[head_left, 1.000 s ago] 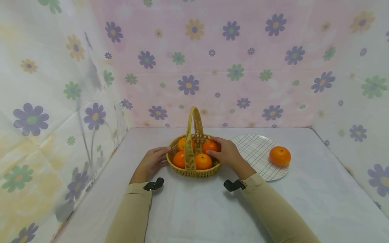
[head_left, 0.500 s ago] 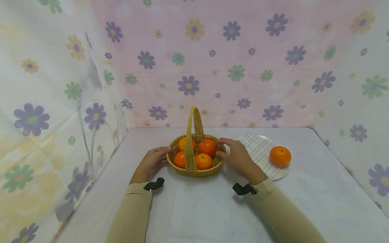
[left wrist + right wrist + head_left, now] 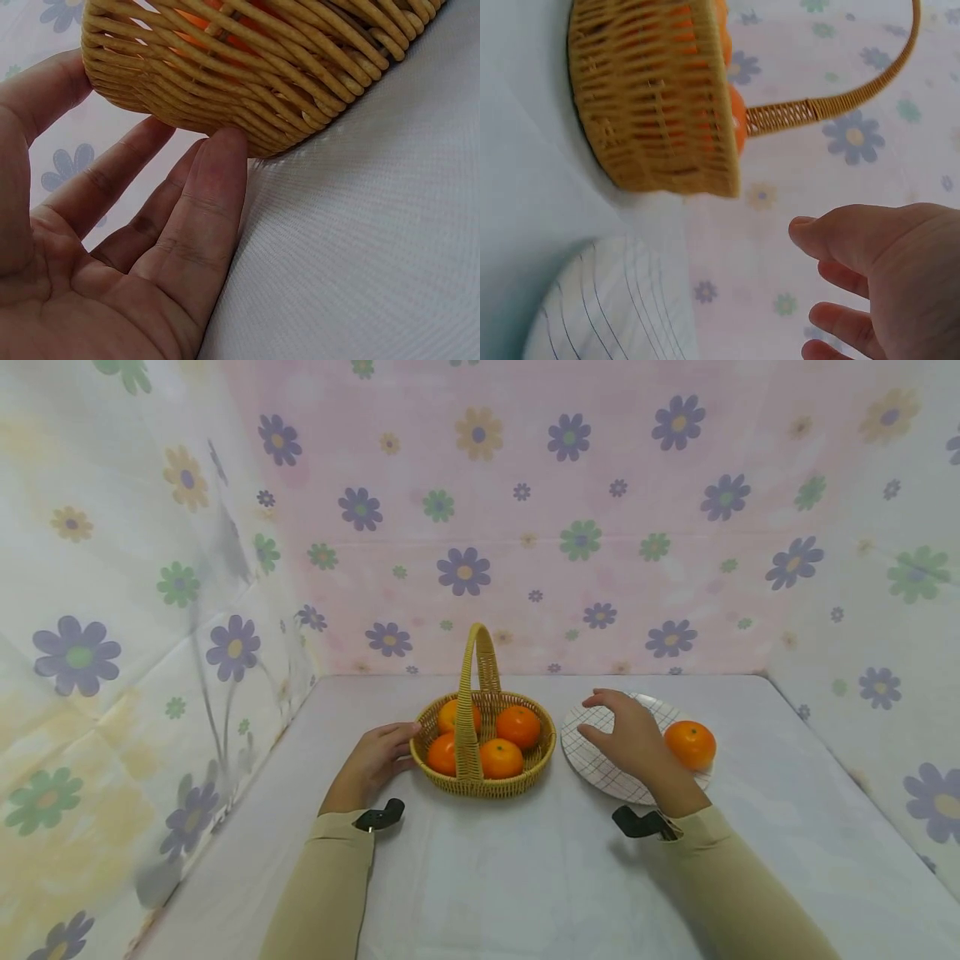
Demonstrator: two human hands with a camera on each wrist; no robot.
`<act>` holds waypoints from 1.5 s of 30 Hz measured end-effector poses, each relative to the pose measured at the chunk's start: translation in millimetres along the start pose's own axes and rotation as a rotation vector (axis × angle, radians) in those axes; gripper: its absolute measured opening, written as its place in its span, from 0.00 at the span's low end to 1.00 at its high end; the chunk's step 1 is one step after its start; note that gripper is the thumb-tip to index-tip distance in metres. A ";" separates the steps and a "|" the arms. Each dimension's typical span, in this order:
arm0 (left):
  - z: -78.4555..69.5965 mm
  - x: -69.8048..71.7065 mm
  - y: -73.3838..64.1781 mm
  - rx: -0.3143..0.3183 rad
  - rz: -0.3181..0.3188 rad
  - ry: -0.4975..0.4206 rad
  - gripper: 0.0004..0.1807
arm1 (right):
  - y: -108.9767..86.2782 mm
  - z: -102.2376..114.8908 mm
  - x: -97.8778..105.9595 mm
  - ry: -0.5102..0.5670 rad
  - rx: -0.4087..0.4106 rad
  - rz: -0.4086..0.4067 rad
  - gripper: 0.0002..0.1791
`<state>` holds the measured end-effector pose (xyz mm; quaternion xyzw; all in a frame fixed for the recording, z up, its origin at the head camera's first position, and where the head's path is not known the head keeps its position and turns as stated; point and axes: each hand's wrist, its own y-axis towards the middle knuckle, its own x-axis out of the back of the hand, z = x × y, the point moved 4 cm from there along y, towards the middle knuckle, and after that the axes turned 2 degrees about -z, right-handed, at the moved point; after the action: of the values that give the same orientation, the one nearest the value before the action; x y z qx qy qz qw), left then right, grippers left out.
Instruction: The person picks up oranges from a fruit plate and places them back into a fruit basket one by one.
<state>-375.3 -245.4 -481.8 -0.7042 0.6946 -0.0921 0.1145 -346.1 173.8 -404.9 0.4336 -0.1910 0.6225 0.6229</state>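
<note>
A yellow wicker basket (image 3: 498, 788) with a tall arched handle stands mid-table, with several tangerines inside. One of them, a deep orange tangerine (image 3: 518, 727), lies at its back right. My left hand (image 3: 372, 762) rests its fingertips against the basket's left side; the left wrist view shows the fingers spread along the woven wall (image 3: 247, 75). Above the checked plate (image 3: 592, 764), my right hand (image 3: 633, 739) holds nothing, thumb and fingers parted and pointing left. Another tangerine (image 3: 690, 745) sits on the plate's right side, just beyond that hand and partly overlapped by the wrist.
A white cloth (image 3: 480, 877) covers the table. Flowered fabric (image 3: 525, 527) walls it in at the back and on both sides. A black wrist mount (image 3: 380, 816) juts inward from the left sleeve, another black mount (image 3: 637, 822) from the right.
My right hand has let go of the tangerine at the basket's back right and moved right, out over the plate. My left hand has stayed against the basket.
</note>
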 end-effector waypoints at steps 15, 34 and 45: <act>0.9 2.8 2.1 -0.003 -0.005 0.004 0.36 | -4.7 -53.5 58.0 -0.028 -0.214 0.080 0.32; 0.9 2.0 -4.0 -0.022 0.037 0.003 0.35 | -19.5 -101.7 67.6 -0.071 -0.437 0.323 0.54; -1.1 0.7 -2.0 -0.012 0.018 0.036 0.36 | -22.4 -106.3 66.5 -0.065 -0.487 0.323 0.52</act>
<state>-373.7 -246.2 -480.1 -0.6967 0.7035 -0.0997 0.0987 -347.0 300.4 -418.5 0.2550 -0.4210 0.6353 0.5951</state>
